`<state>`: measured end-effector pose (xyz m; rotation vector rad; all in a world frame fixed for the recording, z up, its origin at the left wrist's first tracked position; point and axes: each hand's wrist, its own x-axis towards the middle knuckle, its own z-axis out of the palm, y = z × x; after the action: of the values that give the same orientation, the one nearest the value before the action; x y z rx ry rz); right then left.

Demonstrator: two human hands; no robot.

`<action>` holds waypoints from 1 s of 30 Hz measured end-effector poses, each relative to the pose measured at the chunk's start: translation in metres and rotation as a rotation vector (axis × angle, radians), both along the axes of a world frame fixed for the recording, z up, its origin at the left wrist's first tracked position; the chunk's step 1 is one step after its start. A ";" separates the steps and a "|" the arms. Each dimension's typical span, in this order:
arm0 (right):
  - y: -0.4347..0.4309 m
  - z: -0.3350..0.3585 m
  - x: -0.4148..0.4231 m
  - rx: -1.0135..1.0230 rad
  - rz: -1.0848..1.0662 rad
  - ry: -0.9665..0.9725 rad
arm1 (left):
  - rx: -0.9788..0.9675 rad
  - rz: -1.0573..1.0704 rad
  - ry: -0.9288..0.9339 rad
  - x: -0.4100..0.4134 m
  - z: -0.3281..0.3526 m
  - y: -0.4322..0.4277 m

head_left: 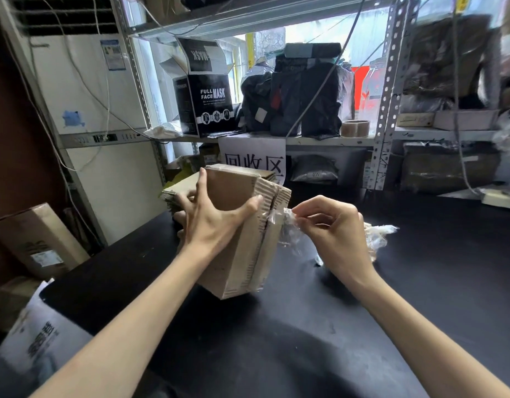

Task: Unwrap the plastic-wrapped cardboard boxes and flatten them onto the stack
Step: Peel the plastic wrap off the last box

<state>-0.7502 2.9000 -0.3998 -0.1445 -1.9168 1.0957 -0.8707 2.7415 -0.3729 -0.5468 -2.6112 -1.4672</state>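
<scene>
Cardboard box (242, 254) sits tilted near the far left part of the black tabletop (377, 326), its open top turned toward the camera and its taped seam facing right. Whether its lower corner rests on the tabletop or hangs just above it, I cannot tell. The left hand (216, 216) spans the opening and grips the box, with the thumb pressed on the corrugated flap edge and the fingers spread over the far wall. The right hand (334, 228), just beside the box's right side, pinches clear plastic wrap (286, 228) between thumb and fingertips. The film stretches from the seam to the fingers, and more of it bunches out past the knuckles.

Behind the box, at the far edge of the tabletop, lies a stack of flattened cardboard (170, 193), partly hidden by the left hand. A paper sign (253, 155) with printed characters hangs from the metal shelf (319, 140) above it. On that shelf stand a black full face mask box (210, 107) and a roll of brown tape (355, 128). A labelled carton (35, 242) leans off the tabletop's left edge.
</scene>
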 end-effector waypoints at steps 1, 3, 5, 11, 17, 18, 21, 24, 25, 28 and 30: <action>-0.003 -0.001 0.000 0.023 -0.003 -0.001 | -0.044 -0.030 -0.013 0.002 0.000 -0.002; -0.007 -0.001 0.000 0.060 -0.010 0.002 | -0.131 -0.087 -0.040 0.005 0.001 -0.005; -0.009 -0.001 0.000 0.109 -0.008 -0.010 | -0.237 -0.138 -0.045 0.002 0.000 -0.010; -0.014 -0.009 -0.002 0.501 -0.063 -0.146 | -0.259 -0.210 -0.059 -0.005 -0.004 -0.028; -0.014 -0.011 0.000 0.493 -0.047 0.003 | -0.164 -0.196 -0.025 -0.003 -0.006 -0.028; -0.014 -0.010 0.000 0.475 0.012 -0.020 | -0.143 -0.181 -0.025 -0.003 -0.006 -0.028; -0.011 -0.005 0.000 0.504 0.132 -0.135 | -0.079 -0.151 -0.076 -0.004 -0.003 -0.030; -0.009 -0.006 -0.001 0.672 0.075 -0.134 | -0.037 -0.175 -0.150 -0.003 0.003 -0.029; -0.010 -0.006 -0.001 0.724 0.033 -0.097 | -0.034 -0.189 -0.168 -0.002 0.004 -0.029; -0.011 -0.004 0.002 0.746 -0.062 0.058 | -0.060 -0.234 -0.167 0.000 0.004 -0.025; -0.009 -0.001 0.006 0.677 -0.077 0.087 | -0.092 -0.258 -0.150 0.001 0.003 -0.022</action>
<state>-0.7445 2.8915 -0.4012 0.2024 -2.0753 0.3528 -0.8697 2.7192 -0.3698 -0.8434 -2.8239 -1.5165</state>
